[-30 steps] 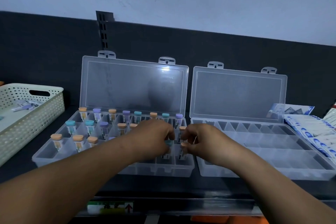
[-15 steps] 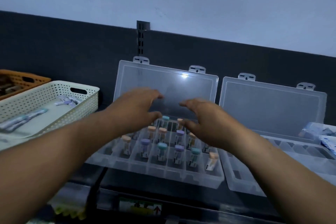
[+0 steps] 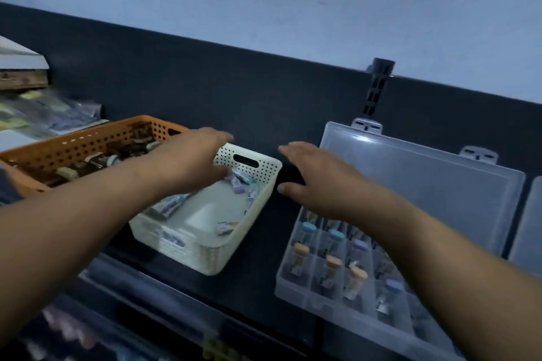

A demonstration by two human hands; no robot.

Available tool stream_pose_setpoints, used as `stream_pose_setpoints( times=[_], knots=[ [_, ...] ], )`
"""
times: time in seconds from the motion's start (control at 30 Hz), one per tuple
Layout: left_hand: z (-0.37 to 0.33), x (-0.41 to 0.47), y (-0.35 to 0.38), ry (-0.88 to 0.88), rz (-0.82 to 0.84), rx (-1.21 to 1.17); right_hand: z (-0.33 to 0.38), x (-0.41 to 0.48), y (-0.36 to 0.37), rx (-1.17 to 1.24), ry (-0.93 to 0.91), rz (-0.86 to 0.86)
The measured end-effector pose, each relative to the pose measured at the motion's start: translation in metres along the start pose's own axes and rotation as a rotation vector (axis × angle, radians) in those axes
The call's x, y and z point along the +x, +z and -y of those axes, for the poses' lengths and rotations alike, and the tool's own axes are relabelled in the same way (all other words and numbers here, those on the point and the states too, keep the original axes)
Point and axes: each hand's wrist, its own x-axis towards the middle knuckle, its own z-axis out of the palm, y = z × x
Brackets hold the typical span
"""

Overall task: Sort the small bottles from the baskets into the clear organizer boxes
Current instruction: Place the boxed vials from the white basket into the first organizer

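1. Bottles (image 3: 332,265) with teal, orange and lilac caps stand upright, one to a compartment, in the clear box (image 3: 289,287); its lid (image 3: 425,184) is propped open behind; more bottles lie loose on their sides in the white basket (image 3: 205,261) to the left, blurred; the sort looks partly done.
2. Left hand (image 3: 193,155) hovers over the white basket, fingers straight and grasping nothing; the thumb dips toward the loose bottles, seemingly to pick the next one.
3. Right hand (image 3: 322,182) hangs released, fingers spread, above the gap between basket and box; it holds nothing, and is likely placed to join the pick.
4. Orange basket (image 3: 73,141) sits just beside the white one, farther left; its dark contents are too blurred to name.
5. Everything rests on a dark shelf (image 3: 258,243) against a dark panel (image 3: 220,88) carrying a slotted bracket (image 3: 378,88); a pale, scuffed wall (image 3: 264,9) rises above.
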Motion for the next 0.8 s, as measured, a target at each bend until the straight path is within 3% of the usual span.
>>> stream_pose_setpoints(
  times=[0.13,0.37,0.53,0.8],
  knots=[
    [0.050,0.013,0.008,0.006,0.059,-0.020,0.033,0.053,0.020,0.017,0.021,0.041],
    [0.069,0.056,0.047,0.100,0.244,-0.077,0.053,0.124,0.056,-0.011,0.167,0.189],
    [0.071,0.083,0.062,0.139,0.297,-0.161,0.054,0.157,0.081,-0.141,0.263,0.289],
    [0.083,0.099,0.071,0.116,0.307,-0.280,0.044,0.177,0.108,-0.065,0.325,0.316]
  ],
)
